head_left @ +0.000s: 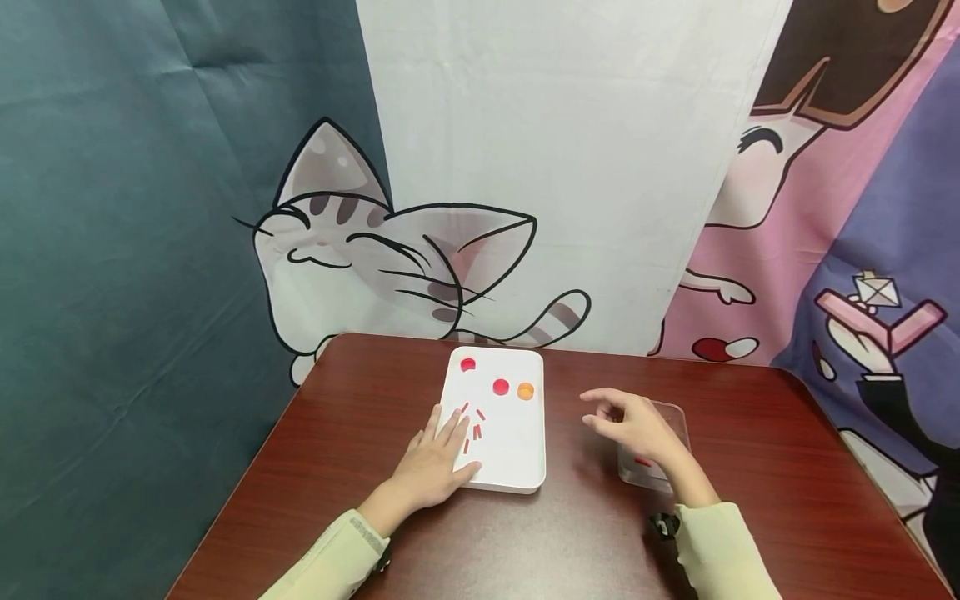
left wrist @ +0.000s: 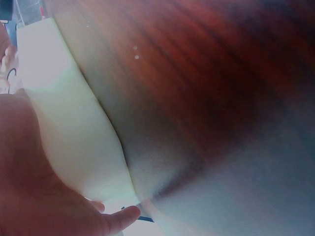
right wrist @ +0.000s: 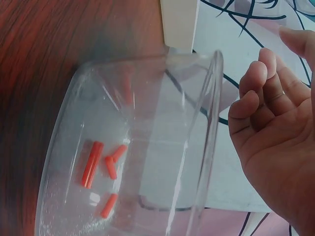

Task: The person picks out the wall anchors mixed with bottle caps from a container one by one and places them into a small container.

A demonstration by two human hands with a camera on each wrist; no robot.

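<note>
A white tray (head_left: 510,450) lies on the table with several short red sticks (head_left: 477,432) scattered over its near left part. My left hand (head_left: 431,471) rests on the tray's left side, fingers spread and straight, thumb near the front rim. Right of the tray, my right hand (head_left: 633,427) hovers by a clear plastic box (head_left: 678,417) and partly covers it from above. Its index finger and thumb stand apart, the other fingers curl loosely, and nothing shows between them. Inside the box, in the right wrist view, lie several red sticks (right wrist: 92,164) of different lengths.
Toward the tray's far end sit two red round pieces, one a red disc (head_left: 501,387), and an orange round piece (head_left: 526,391). The brown wooden table (head_left: 337,433) meets a cartoon-printed cloth backdrop (head_left: 555,167) at its far edge.
</note>
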